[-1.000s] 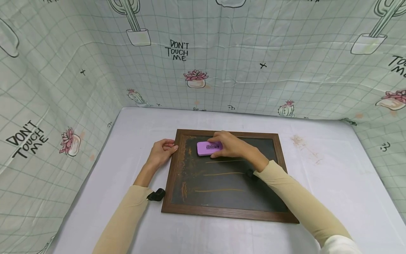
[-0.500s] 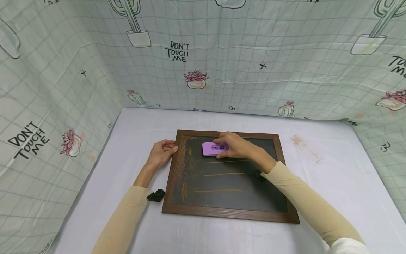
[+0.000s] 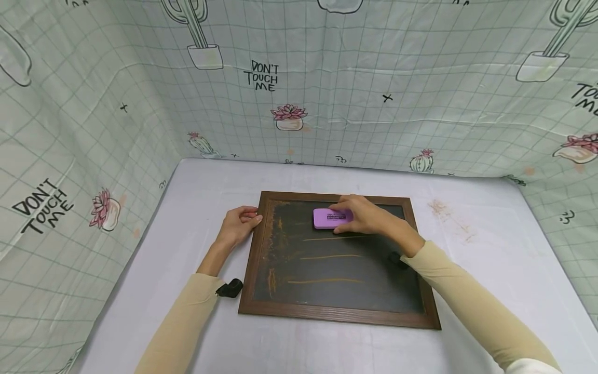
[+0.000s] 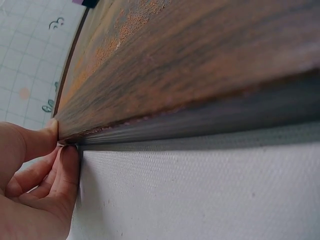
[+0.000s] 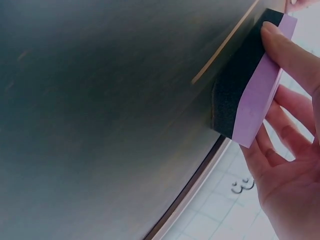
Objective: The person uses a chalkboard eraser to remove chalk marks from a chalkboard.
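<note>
A wood-framed chalkboard [image 3: 336, 259] lies flat on the white bench [image 3: 490, 270]. The right hand [image 3: 369, 218] has its grip closed around a purple eraser [image 3: 330, 218], pressed to the board near its 12 o'clock edge, above three orange chalk lines [image 3: 327, 257]. The left hand [image 3: 238, 224] pinches the frame's 9 o'clock edge.

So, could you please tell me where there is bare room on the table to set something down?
The table is bare right of the chalkboard, apart from a faint stain. It is also bare behind the board up to the cloth wall. The left side is crowded by the left hand; the right hand and eraser sit on the board.
</note>
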Demonstrator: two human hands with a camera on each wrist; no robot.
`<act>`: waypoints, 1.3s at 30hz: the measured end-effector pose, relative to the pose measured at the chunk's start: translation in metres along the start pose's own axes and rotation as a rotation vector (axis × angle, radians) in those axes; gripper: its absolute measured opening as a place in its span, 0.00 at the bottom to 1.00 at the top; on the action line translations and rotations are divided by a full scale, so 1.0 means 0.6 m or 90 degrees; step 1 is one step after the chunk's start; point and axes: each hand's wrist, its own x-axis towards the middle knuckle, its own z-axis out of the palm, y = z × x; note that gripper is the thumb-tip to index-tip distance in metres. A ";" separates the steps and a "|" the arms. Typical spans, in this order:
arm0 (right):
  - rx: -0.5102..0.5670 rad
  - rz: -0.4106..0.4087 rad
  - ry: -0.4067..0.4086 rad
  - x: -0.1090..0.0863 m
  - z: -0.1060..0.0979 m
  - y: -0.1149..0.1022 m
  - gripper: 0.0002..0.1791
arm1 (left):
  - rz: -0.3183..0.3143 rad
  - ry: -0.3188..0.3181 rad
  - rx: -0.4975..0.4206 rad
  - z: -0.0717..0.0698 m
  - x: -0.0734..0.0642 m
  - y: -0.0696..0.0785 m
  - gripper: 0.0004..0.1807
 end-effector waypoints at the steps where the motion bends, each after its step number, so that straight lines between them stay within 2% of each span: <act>1: 0.000 0.000 0.002 -0.003 -0.001 0.002 0.32 | -0.001 0.000 0.000 0.000 0.000 0.000 0.20; 17: 0.002 0.021 0.027 -0.054 -0.022 0.029 0.30 | 0.004 -0.003 -0.003 0.000 -0.002 0.000 0.20; 27: -0.023 0.041 0.052 -0.089 -0.033 0.051 0.31 | 0.003 0.005 -0.003 -0.001 -0.002 0.002 0.20; 39: 0.001 0.063 0.089 -0.134 -0.041 0.065 0.31 | 0.005 0.010 -0.005 0.001 -0.003 0.002 0.19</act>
